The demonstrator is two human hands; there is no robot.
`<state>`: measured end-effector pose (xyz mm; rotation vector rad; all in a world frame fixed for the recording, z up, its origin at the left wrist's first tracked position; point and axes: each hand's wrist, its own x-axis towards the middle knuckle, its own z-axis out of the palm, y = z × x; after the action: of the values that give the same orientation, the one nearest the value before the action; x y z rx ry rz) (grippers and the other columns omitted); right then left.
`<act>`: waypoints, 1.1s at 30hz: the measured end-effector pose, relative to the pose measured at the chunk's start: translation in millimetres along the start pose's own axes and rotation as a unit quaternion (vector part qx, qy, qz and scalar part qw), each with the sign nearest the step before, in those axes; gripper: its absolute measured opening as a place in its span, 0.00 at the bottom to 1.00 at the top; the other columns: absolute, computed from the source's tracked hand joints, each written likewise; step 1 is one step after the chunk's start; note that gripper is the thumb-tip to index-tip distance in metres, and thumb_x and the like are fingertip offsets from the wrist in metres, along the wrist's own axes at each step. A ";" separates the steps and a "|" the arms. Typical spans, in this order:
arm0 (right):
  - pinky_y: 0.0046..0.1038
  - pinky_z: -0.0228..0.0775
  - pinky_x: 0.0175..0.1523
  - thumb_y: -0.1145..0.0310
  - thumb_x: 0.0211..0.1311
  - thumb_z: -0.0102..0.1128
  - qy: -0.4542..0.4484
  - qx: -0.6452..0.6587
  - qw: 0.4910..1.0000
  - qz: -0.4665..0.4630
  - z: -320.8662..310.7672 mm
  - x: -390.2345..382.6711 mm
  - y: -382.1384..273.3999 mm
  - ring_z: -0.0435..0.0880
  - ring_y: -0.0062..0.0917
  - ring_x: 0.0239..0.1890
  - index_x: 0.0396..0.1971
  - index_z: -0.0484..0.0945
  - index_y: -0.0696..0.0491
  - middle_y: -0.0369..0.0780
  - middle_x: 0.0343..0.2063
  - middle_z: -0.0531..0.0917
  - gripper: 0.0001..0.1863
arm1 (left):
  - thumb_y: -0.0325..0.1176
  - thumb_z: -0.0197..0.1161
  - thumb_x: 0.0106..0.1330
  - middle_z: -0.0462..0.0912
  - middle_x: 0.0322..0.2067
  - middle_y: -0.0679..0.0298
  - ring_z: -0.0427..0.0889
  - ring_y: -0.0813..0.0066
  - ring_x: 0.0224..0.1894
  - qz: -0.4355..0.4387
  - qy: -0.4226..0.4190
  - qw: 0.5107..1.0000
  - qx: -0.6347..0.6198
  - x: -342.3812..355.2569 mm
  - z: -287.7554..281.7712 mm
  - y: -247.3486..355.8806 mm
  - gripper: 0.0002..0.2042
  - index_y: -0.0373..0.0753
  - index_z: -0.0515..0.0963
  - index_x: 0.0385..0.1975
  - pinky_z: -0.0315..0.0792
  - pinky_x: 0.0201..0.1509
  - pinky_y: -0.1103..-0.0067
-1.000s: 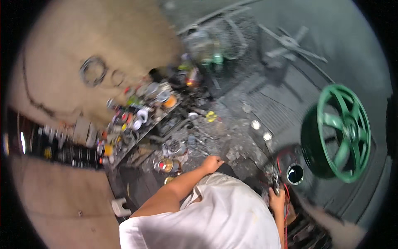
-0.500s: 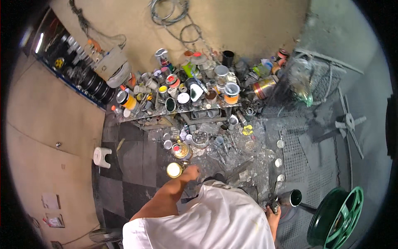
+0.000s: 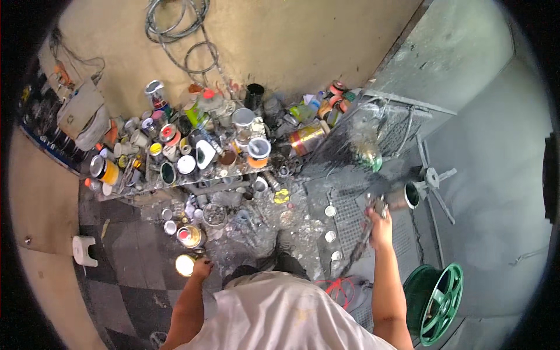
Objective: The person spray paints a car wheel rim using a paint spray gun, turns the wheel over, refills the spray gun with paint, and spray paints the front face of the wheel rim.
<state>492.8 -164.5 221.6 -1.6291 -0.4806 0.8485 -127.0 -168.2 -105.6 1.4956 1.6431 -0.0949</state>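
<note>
My right hand (image 3: 380,228) is closed around a paint spray gun (image 3: 378,205), held out to the right with the arm stretched forward. The gun's cup (image 3: 402,197) is tilted sideways, showing a dark green inside. Low on the left, my left hand (image 3: 202,268) has its fingers curled right beside an open paint can (image 3: 185,265) with pale yellow contents. Whether those fingers grip anything is too small to tell. Just beyond that can stands a metal tin with a red cap (image 3: 191,236). A green wheel rim (image 3: 433,304) is at the lower right.
A cluttered bench (image 3: 192,182) bears paint cans, cups and bottles. Several small pale lids lie on the floor near a perforated mat (image 3: 345,219). A metal stand (image 3: 431,177) is at the right, a white stool (image 3: 84,251) at the left, and a red hose (image 3: 338,290) near my body.
My right hand has raised the spray gun forward from beside my body. My left hand stays by the open can. The view has swung to the right.
</note>
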 end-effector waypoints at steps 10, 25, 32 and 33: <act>0.49 0.76 0.39 0.56 0.68 0.67 -0.001 0.174 0.982 0.073 69.4 326.9 -115.2 0.82 0.39 0.39 0.50 0.76 0.50 0.41 0.38 0.80 0.18 | 0.44 0.67 0.68 0.91 0.39 0.54 0.89 0.59 0.39 -0.156 0.058 0.961 -0.220 -73.8 69.7 50.1 0.18 0.35 0.86 0.48 0.80 0.49 0.69; 0.64 0.58 0.70 0.32 0.66 0.60 -0.058 0.232 0.961 0.135 107.6 427.5 -118.9 0.71 0.45 0.69 0.70 0.69 0.46 0.45 0.70 0.71 0.42 | 0.46 0.65 0.70 0.90 0.41 0.52 0.88 0.59 0.43 -0.142 0.115 0.957 -0.227 -95.0 63.4 176.9 0.19 0.36 0.84 0.50 0.79 0.52 0.66; 0.39 0.68 0.65 0.53 0.67 0.71 -0.046 0.114 0.992 0.009 62.3 406.8 -49.1 0.75 0.31 0.59 0.73 0.63 0.52 0.40 0.65 0.73 0.41 | 0.41 0.66 0.66 0.87 0.40 0.47 0.86 0.45 0.45 0.087 0.141 0.986 -0.009 34.4 -80.8 239.4 0.15 0.40 0.85 0.46 0.77 0.50 0.57; 0.37 0.65 0.69 0.59 0.71 0.67 -0.027 0.118 0.993 0.012 57.0 391.8 -46.6 0.74 0.31 0.64 0.76 0.59 0.51 0.41 0.68 0.71 0.40 | 0.40 0.66 0.65 0.87 0.39 0.48 0.86 0.46 0.44 0.122 0.192 0.973 0.036 48.6 -99.5 254.0 0.14 0.40 0.85 0.45 0.78 0.50 0.57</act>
<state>711.8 162.6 158.4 -1.4008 -0.3831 0.9328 36.5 -4.2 46.6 1.8456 1.7490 0.2911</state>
